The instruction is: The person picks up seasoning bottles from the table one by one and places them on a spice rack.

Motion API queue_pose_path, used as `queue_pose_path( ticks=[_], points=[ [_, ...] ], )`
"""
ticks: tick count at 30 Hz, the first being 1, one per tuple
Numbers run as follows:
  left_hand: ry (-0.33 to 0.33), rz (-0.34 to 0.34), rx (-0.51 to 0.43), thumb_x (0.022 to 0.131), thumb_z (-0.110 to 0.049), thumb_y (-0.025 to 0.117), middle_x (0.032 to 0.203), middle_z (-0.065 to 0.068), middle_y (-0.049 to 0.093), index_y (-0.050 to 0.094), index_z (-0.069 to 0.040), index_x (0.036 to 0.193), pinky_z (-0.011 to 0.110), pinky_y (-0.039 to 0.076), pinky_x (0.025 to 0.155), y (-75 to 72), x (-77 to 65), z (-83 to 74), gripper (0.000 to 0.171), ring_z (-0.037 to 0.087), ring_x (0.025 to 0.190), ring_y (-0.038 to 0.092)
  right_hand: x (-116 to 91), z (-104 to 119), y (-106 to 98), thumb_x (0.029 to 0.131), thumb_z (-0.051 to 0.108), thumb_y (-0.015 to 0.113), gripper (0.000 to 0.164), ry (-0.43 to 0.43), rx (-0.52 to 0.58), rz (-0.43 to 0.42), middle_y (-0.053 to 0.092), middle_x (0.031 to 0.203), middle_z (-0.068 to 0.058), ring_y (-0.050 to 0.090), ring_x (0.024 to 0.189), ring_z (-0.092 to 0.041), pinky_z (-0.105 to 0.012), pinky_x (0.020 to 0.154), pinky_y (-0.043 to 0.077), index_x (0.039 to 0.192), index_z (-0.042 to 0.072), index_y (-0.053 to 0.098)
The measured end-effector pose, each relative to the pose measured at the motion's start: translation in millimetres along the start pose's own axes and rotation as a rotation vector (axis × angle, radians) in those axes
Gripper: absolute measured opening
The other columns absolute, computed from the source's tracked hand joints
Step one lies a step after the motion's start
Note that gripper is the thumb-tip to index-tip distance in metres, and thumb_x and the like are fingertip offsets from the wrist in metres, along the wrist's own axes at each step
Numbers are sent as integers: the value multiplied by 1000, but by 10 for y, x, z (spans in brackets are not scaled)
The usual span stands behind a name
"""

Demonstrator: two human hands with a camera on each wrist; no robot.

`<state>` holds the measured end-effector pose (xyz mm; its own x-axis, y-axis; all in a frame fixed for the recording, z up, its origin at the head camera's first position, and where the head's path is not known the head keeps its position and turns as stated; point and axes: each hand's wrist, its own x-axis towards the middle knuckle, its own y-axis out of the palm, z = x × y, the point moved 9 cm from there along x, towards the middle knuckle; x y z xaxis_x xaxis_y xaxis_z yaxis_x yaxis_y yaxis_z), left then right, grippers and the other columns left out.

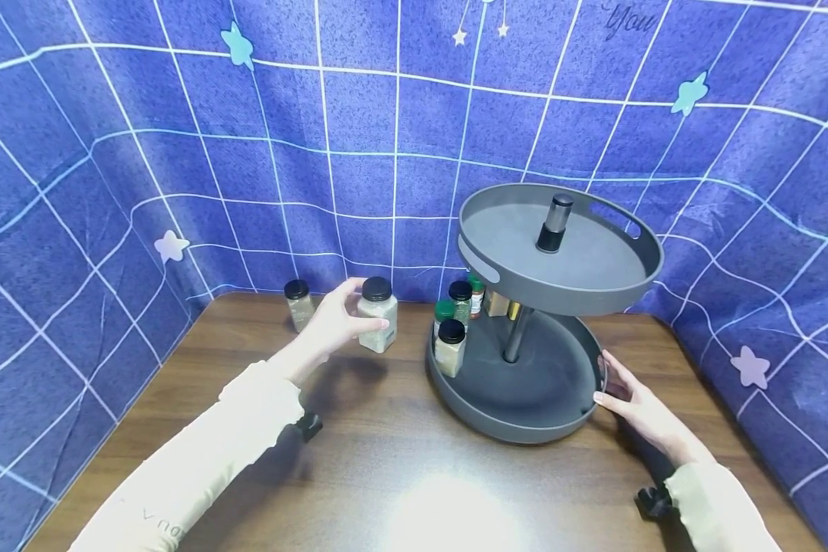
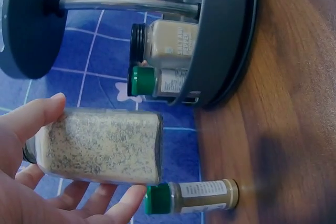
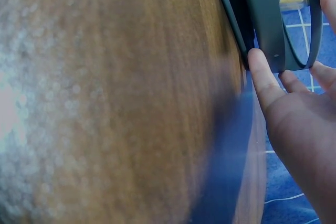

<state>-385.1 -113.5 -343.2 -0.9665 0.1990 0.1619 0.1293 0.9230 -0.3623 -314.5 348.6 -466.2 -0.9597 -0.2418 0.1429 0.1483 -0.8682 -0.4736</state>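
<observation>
My left hand holds a square clear jar with a black lid, lifted over the tabletop. Pale grains with dark flecks fill the jar in the left wrist view. Thumb and fingers grip its upper part and partly hide the lid. To the right stands a two-tier dark grey turntable. At the right side of its lower tray, my right hand touches the rim with spread fingers. The right wrist view shows the right hand by a handle slot in the tray wall.
Several spice jars, including a black-lidded one and a green-lidded one, stand at the lower tray's left. The upper tray overhangs them. Another black-lidded jar stands behind my left hand. Blue cloth hangs behind the wooden table.
</observation>
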Motion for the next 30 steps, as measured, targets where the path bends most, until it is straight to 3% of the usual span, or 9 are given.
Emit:
queue_pose_path(
  ticks=[3,8,13,17,22,30],
  points=[
    [11,27,3,71,-10,81,118,13,63,53,-18,123,43,54,79,53,1,-55,59,29,110,58,4,11,1,93,9,59,76,-5,2,2,18,148,-34,42,112,11,-3,88,35,150,2,10],
    [32,76,-28,70,-9,81,121,16,57,54,-18,123,42,57,70,165,2,-139,60,34,109,56,8,10,0,92,9,59,76,-2,-1,2,19,148,-34,41,112,11,-3,88,35,150,2,10],
    [88,98,15,69,-10,82,122,14,58,55,-19,124,36,56,66,258,4,-244,61,32,101,60,4,0,0,92,9,59,76,10,-9,-1,19,148,-33,42,112,10,-3,86,36,150,3,10],
    [150,100,33,68,-10,83,118,12,62,56,-17,122,35,52,75,329,11,-340,61,27,97,62,-1,-11,2,93,9,59,77,22,-13,-1,19,149,-33,42,110,11,-3,86,36,151,5,9],
    [209,128,-13,67,-5,83,113,11,65,57,-11,120,37,50,86,453,9,-445,60,24,102,61,-7,-7,-2,93,10,59,77,16,-15,-2,19,149,-33,42,110,11,-3,86,37,151,7,9],
    [201,150,23,65,-10,85,112,7,65,57,-15,120,35,48,87,627,23,-521,62,21,105,58,-4,25,8,93,10,59,76,9,-8,-1,20,148,-34,43,111,9,-4,86,36,151,6,10]
  ],
)
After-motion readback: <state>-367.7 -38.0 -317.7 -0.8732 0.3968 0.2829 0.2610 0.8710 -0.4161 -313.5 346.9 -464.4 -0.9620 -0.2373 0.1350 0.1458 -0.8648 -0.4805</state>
